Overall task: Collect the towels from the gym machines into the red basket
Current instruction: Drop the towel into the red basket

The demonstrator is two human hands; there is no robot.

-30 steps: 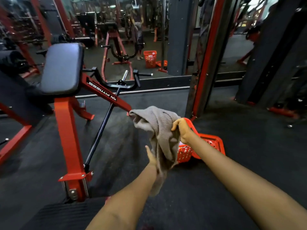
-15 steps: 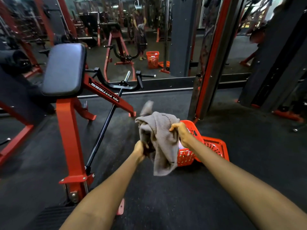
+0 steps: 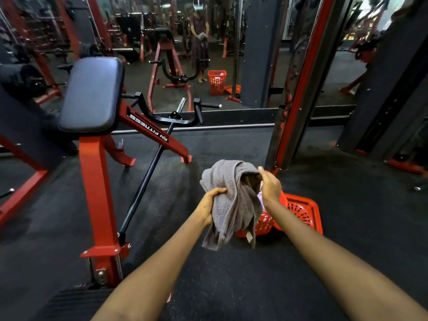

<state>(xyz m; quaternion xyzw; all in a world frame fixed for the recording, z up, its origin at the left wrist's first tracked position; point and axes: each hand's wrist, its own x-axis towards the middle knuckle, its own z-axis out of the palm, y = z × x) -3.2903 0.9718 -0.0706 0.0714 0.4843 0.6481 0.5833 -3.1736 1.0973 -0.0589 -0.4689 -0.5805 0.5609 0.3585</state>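
One grey towel (image 3: 231, 200) is seen in the head view, bunched and held up in the air just left of centre, at about 11 o'clock from the red basket (image 3: 301, 212) and partly in front of it. It is gripped low on its left side by the left hand (image 3: 209, 206), whose fingers are curled into the cloth, and its upper right fold is pinched by the right hand (image 3: 269, 187) between thumb and curled fingers. Loose ends of the towel hang below both hands, well clear of the black rubber floor (image 3: 231, 286).

The basket stands on the floor at about 4 o'clock from the towel, directly behind the right forearm. A pale patch is glimpsed inside it beside the right wrist, which may be cloth already gathered; this cannot be told for certain.

At 9 to 10 o'clock stands a red row machine (image 3: 97, 193) with a black chest pad (image 3: 91, 93) and a black lever bar (image 3: 148, 172); no towel is seen draped on it. Along the 12 o'clock edge a wall mirror (image 3: 185, 54) gives back the person and the basket.

As a judgement, this towel is counted as collected from its machine but not yet delivered: it is still to be lowered into the basket and let go. Whether further towels remain on other machines cannot be settled from this view.
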